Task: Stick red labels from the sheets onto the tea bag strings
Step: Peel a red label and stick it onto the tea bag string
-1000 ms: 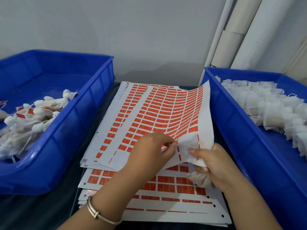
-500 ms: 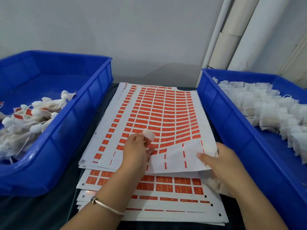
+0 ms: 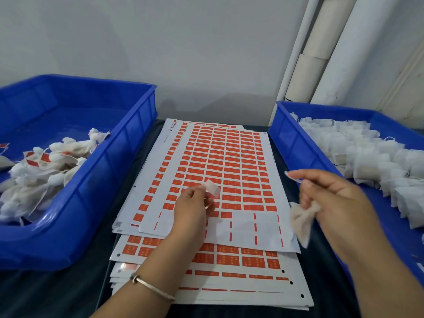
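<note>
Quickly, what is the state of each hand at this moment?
Left hand: closed, pinching a peeled label, pale side showing.
Right hand: closed, holding a small white tea bag and pinching its thin white string.

Label sheets [image 3: 220, 171]: white, printed with rows of red labels, stacked flat between two bins; top sheet's near rows stripped bare. Peeled label [image 3: 212, 188]: pale side showing, curled, pinched in left hand [image 3: 191, 206]. Tea bag [image 3: 302, 220]: off-white, crumpled, dangling from right hand [image 3: 332, 198], its string [image 3: 292, 177] pinched at the fingertips.
</note>
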{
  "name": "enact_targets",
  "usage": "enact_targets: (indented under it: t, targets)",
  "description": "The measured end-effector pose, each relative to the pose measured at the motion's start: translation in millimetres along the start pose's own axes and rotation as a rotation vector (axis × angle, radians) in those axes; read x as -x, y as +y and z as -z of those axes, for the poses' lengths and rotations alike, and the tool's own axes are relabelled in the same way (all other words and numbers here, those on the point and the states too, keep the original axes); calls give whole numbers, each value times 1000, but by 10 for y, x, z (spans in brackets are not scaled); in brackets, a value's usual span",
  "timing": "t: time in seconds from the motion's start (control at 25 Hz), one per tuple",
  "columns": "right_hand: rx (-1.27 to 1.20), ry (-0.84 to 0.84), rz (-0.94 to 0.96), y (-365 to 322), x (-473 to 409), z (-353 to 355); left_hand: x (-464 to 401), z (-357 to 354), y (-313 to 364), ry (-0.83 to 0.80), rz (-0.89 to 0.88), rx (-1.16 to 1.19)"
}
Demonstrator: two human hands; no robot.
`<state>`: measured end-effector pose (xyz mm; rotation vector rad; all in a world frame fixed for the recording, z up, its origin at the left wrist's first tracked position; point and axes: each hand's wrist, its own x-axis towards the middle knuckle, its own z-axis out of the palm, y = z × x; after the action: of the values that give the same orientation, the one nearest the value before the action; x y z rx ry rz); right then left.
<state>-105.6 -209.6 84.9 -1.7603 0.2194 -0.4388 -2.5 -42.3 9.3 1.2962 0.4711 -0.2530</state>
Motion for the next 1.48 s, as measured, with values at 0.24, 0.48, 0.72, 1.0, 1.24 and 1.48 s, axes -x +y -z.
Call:
enact_targets:
  t: [0.24,0.48,0.72,1.0,1.24,1.48]
  targets:
    - [234,-115,37,86,-13,-454,225,57,69,-112,-67,43]
    - [257,-209,98,80,-76,-541,315,63,126,-301,-52,55]
    - [280,-266,131,56,-166,-549,354,-28,118,-240,-94,-84]
    - [348,-172,101,117,-294,-537,408,-89,57,-208,-127,-227]
    - [329,-105,87,184,-343,-512,450,-96,47,-200,-57,-197]
    - [352,-87,79,220,-371,-501,449,-96,49,-213,-40,-176]
